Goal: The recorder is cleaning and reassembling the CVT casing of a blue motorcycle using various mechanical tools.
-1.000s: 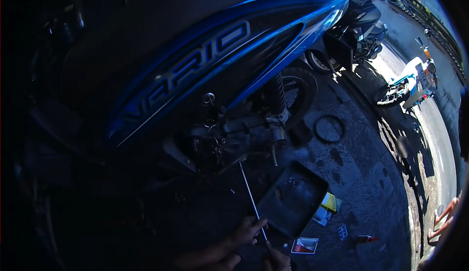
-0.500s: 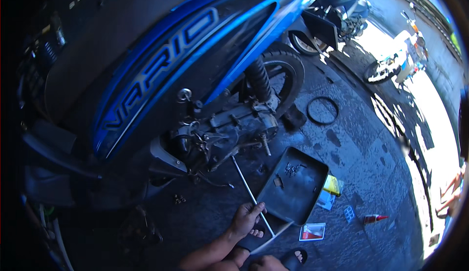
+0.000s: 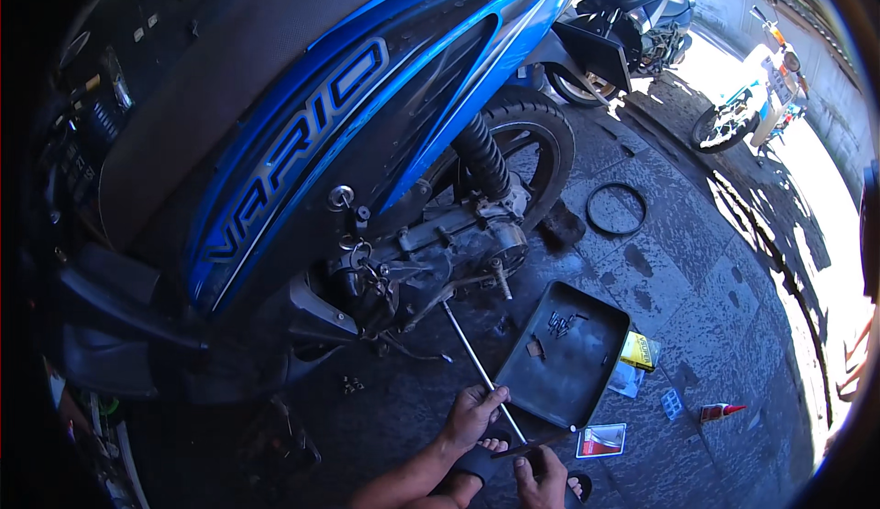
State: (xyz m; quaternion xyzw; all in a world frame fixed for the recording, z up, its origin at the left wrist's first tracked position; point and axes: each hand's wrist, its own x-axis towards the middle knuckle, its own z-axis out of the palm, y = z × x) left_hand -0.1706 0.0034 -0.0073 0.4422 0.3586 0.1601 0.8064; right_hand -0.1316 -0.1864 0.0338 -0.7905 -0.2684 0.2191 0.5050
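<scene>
A long silver T-handle wrench slants from the underside of a scooter's engine down toward me. My left hand is closed round its shaft, thumb on top. At the dark crossbar, my right hand has its fingers curled against the bar. The wrench's far tip meets the lower engine case; what it fits on is too small to tell. Above the engine is the blue and black side panel of the scooter, and a black spring shock absorber stands beside the rear wheel.
A black tray with small bolts lies right of the wrench. Beyond it are a yellow packet, a blister pack and a red-tipped tube. A black ring lies near the wheel. Small parts sit left. Other motorcycles stand behind.
My right hand has come up from the lower edge to the wrench's crossbar. The crossbar has turned a little. My left hand stays on the shaft, and the whole view has shifted slightly.
</scene>
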